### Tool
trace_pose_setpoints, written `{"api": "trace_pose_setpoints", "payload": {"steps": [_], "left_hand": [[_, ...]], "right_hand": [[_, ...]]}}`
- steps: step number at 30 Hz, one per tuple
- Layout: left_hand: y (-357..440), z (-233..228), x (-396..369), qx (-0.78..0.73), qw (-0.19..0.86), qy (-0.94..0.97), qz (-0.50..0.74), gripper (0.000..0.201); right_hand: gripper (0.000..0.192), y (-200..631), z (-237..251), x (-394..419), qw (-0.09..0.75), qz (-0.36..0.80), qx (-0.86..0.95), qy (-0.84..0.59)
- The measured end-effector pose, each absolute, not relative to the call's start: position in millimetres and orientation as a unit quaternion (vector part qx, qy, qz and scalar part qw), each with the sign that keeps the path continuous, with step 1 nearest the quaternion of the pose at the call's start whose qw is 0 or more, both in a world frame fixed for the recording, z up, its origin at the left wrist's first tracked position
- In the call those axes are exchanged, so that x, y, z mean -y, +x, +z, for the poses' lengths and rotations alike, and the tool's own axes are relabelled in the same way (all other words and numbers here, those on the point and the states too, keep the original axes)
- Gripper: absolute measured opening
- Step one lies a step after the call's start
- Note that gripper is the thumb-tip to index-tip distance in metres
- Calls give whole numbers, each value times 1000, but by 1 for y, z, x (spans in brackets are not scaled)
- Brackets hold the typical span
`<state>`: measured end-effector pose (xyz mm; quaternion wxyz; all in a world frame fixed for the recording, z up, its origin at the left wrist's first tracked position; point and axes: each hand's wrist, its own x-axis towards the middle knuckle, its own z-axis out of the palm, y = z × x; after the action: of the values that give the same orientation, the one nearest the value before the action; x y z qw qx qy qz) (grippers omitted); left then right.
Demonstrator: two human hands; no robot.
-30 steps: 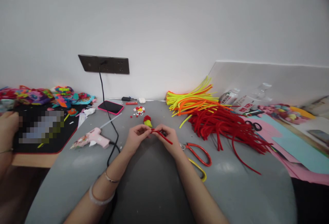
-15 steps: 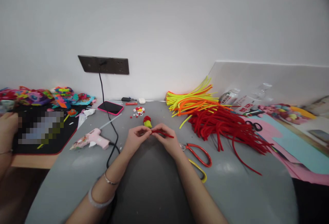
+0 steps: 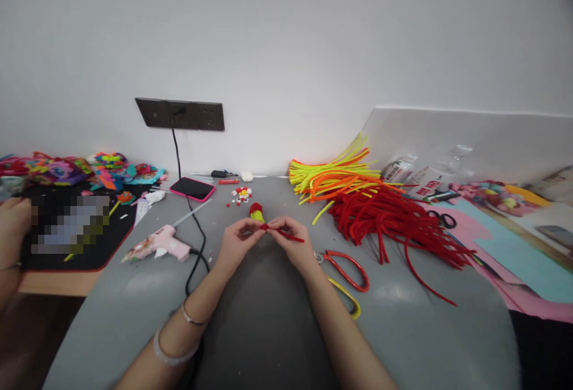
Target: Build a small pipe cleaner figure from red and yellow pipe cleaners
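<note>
The thin, fuzzy red stem has swung its free end upward. Left hand pinches its other end, right hand grips just beside; I'd say it's being bent between them, wanting a steady pinch next.

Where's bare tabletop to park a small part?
Bare gray table: front right, below the red pipe cleaners and right of the pliers; front left, below the glue gun and left of the left forearm. Crowded: back right, where yellow-orange pipe cleaners meet the red ones.
</note>
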<state>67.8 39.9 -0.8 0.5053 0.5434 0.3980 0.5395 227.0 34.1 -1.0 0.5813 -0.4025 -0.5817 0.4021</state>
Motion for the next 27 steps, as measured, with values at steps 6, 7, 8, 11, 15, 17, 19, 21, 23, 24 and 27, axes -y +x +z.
{"api": "trace_pose_setpoints", "payload": {"steps": [6,7,8,11,15,17,19,21,23,24,27], "left_hand": [[68,3,-35,-418,446,569,551,14],[68,5,-34,-421,426,580,552,13],[68,6,-33,-423,404,592,555,11],[67,9,-32,-423,356,619,558,7],[66,10,-31,-415,344,631,558,8],[66,10,-31,-418,339,632,557,8],[66,10,-31,-419,333,635,557,7],[66,10,-31,-418,335,633,558,7],[67,10,-31,-420,347,625,559,5],[67,10,-31,-421,353,621,559,5],[68,8,-32,-423,370,609,560,3]], "right_hand": [[18,225,-3,-35,584,416,574,-396],[18,225,-3,-35,582,419,574,-395],[18,225,-2,-35,581,421,574,-395],[17,225,-2,-35,580,425,573,-393],[17,224,0,-33,578,430,576,-388],[16,223,0,-32,577,430,579,-384],[15,222,2,-31,578,428,583,-378],[13,220,2,-30,583,425,585,-371],[13,219,3,-30,587,422,585,-366],[13,218,3,-30,589,422,584,-366],[13,218,4,-30,588,423,577,-377]]}}
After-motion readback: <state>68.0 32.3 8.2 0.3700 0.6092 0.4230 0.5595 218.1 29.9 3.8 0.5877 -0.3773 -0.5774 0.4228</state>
